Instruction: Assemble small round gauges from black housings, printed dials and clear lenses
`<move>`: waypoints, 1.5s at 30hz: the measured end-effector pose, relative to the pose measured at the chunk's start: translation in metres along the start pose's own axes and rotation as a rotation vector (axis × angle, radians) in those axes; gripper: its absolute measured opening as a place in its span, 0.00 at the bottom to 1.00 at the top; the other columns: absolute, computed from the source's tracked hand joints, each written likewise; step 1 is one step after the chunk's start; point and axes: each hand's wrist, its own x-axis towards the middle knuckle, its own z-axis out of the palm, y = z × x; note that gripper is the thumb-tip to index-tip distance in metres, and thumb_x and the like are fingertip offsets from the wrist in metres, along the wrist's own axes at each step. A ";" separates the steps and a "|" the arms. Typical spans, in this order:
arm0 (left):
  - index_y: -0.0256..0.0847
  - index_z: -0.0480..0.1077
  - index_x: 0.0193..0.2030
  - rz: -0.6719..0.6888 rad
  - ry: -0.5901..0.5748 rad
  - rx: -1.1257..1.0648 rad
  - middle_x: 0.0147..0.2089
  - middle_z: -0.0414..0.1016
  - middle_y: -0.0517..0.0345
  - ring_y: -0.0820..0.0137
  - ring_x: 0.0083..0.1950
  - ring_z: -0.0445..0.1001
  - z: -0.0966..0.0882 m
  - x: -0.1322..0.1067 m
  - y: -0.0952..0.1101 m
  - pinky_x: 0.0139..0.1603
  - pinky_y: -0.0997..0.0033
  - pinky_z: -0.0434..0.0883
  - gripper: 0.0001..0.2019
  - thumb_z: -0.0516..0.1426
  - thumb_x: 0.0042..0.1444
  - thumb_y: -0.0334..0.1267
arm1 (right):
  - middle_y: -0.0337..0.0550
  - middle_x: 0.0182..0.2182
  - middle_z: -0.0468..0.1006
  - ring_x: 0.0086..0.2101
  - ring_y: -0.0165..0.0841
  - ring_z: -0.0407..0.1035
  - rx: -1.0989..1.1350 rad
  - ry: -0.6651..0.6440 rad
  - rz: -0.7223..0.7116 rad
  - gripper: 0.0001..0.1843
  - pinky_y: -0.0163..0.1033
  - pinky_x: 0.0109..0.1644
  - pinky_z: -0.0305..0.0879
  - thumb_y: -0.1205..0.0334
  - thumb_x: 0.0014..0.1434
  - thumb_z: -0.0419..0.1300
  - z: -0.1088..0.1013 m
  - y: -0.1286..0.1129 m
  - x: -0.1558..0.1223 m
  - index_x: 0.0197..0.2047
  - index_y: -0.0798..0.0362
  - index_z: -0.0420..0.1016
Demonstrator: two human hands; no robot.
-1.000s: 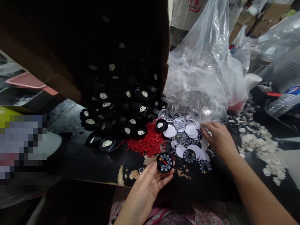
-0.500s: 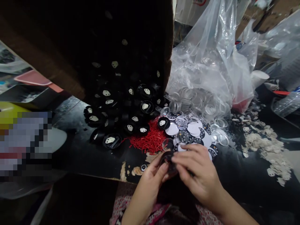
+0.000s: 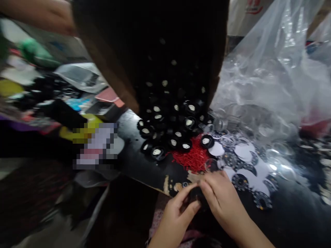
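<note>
Close to the table's front edge, my left hand (image 3: 181, 210) grips a round black case (image 3: 196, 195), its thumb along the near side. My right hand (image 3: 222, 197) closes over the same case from the right; its fingertips are partly hidden. Just beyond my hands lies a heap of thin red pieces (image 3: 192, 156). To the right spread black printed dial discs (image 3: 240, 181) and white discs (image 3: 216, 149). Similar black cases with pale inserts (image 3: 158, 152) spill out of a tipped cardboard box (image 3: 110, 65).
Clear plastic covers (image 3: 266, 130) pile beside a large transparent bag (image 3: 261, 72) at the right. Pale flat pieces (image 3: 326, 179) lie at the far right edge. Another person's arm (image 3: 46, 15) reaches in at the upper left, above a pink tray (image 3: 107, 95).
My view has swung left, so the table's contents sit further right and another person's arm shows. Both hands still hold the case, with my right hand now wrapped closer over it.
</note>
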 end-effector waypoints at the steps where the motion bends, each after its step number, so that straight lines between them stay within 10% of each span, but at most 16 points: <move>1: 0.48 0.76 0.52 -0.023 0.042 0.045 0.53 0.80 0.55 0.59 0.55 0.76 -0.019 -0.011 -0.011 0.58 0.62 0.71 0.16 0.60 0.56 0.43 | 0.38 0.30 0.77 0.32 0.33 0.71 0.049 -0.067 -0.014 0.14 0.39 0.39 0.61 0.60 0.68 0.48 -0.003 0.001 -0.002 0.34 0.49 0.71; 5: 0.44 0.76 0.49 -0.073 0.507 0.435 0.54 0.79 0.48 0.50 0.58 0.73 -0.090 -0.047 -0.044 0.61 0.47 0.66 0.19 0.60 0.53 0.49 | 0.38 0.40 0.81 0.38 0.33 0.74 0.120 -0.042 0.017 0.11 0.38 0.39 0.66 0.60 0.68 0.49 -0.011 0.008 -0.006 0.47 0.45 0.72; 8: 0.41 0.71 0.52 0.088 0.672 0.672 0.56 0.75 0.44 0.51 0.60 0.70 -0.109 -0.032 -0.029 0.63 0.46 0.63 0.20 0.58 0.55 0.48 | 0.37 0.36 0.81 0.36 0.34 0.74 0.159 -0.149 -0.024 0.09 0.38 0.40 0.67 0.63 0.65 0.52 0.000 -0.004 -0.002 0.40 0.46 0.74; 14: 0.38 0.65 0.58 0.177 0.601 0.617 0.46 0.74 0.48 0.58 0.42 0.74 -0.097 0.065 0.029 0.50 0.54 0.70 0.27 0.56 0.56 0.52 | 0.37 0.32 0.80 0.34 0.34 0.73 0.021 -0.352 -0.089 0.07 0.41 0.44 0.67 0.67 0.62 0.57 0.008 -0.014 -0.012 0.36 0.49 0.76; 18: 0.42 0.71 0.52 0.160 0.600 0.472 0.45 0.73 0.52 0.56 0.44 0.72 -0.096 0.090 0.024 0.56 0.48 0.65 0.26 0.63 0.47 0.49 | 0.44 0.37 0.78 0.38 0.39 0.72 -0.239 -0.166 0.142 0.09 0.46 0.45 0.68 0.65 0.64 0.55 -0.025 0.026 -0.022 0.44 0.50 0.76; 25: 0.52 0.66 0.52 0.138 0.481 -0.068 0.46 0.77 0.60 0.63 0.42 0.78 -0.047 0.054 -0.002 0.46 0.59 0.77 0.21 0.59 0.51 0.52 | 0.53 0.46 0.72 0.46 0.47 0.69 -0.503 -0.037 0.296 0.20 0.55 0.50 0.67 0.54 0.62 0.59 -0.058 0.051 -0.003 0.55 0.52 0.72; 30: 0.51 0.69 0.52 -0.143 0.282 -0.527 0.43 0.81 0.57 0.67 0.36 0.80 -0.004 0.030 0.006 0.41 0.70 0.78 0.23 0.66 0.48 0.43 | 0.51 0.47 0.73 0.47 0.49 0.69 -0.554 -0.126 0.341 0.22 0.57 0.50 0.66 0.59 0.57 0.65 -0.061 0.049 -0.016 0.55 0.52 0.70; 36: 0.45 0.74 0.45 -0.226 0.055 -0.656 0.44 0.81 0.55 0.66 0.39 0.79 0.022 0.026 0.020 0.42 0.68 0.77 0.13 0.61 0.56 0.48 | 0.48 0.43 0.75 0.43 0.41 0.72 -0.283 -0.072 0.444 0.08 0.46 0.49 0.66 0.67 0.61 0.57 -0.060 0.064 -0.027 0.44 0.53 0.73; 45: 0.42 0.76 0.48 -0.145 -0.082 -0.700 0.53 0.79 0.51 0.63 0.60 0.72 0.042 0.026 0.019 0.63 0.67 0.65 0.16 0.55 0.62 0.48 | 0.34 0.21 0.71 0.24 0.30 0.66 -0.070 -0.030 0.436 0.14 0.35 0.29 0.57 0.56 0.64 0.56 -0.063 0.056 -0.021 0.27 0.50 0.69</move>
